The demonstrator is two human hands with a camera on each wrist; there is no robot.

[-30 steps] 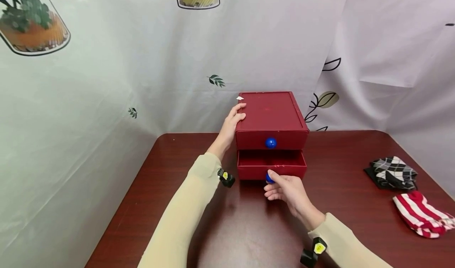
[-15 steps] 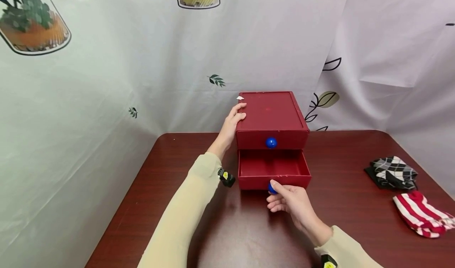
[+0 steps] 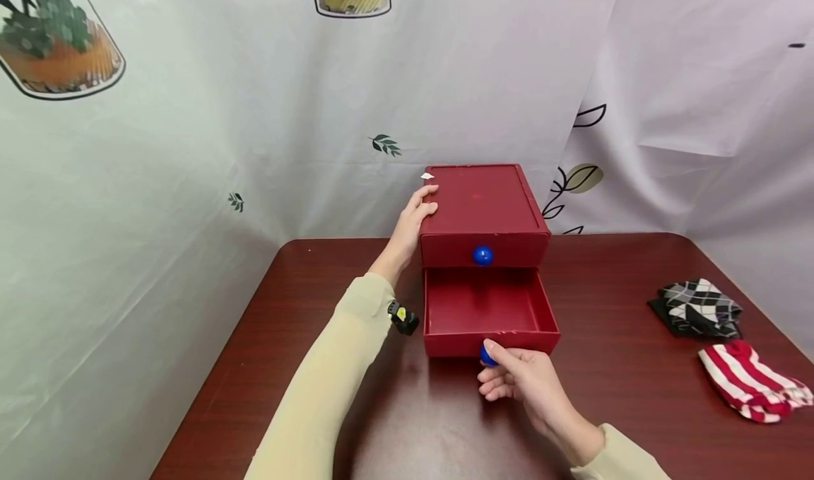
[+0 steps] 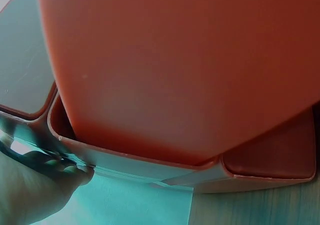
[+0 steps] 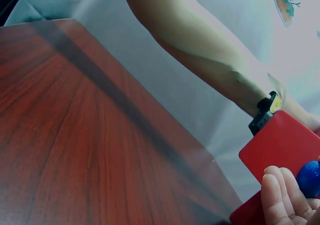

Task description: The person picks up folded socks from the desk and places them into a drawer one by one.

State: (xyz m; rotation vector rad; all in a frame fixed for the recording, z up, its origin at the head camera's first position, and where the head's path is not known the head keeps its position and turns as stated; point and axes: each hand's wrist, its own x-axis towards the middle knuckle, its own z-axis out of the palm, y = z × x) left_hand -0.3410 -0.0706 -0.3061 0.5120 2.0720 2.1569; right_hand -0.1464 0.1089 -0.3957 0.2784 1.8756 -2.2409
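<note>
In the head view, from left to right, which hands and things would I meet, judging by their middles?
Bare left hand, upper round blue knob, bare right hand, black-and-white argyle-patterned fabric bundle, red-and-white striped fabric bundle.

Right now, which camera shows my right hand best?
The head view: your right hand shows uncropped, pinching the lower blue knob. The right wrist view cuts it off at the edge; the left wrist view misses it.

Striped fabric (image 3: 750, 384), checked fabric (image 3: 702, 309), wooden table (image 3: 610, 367)
</note>
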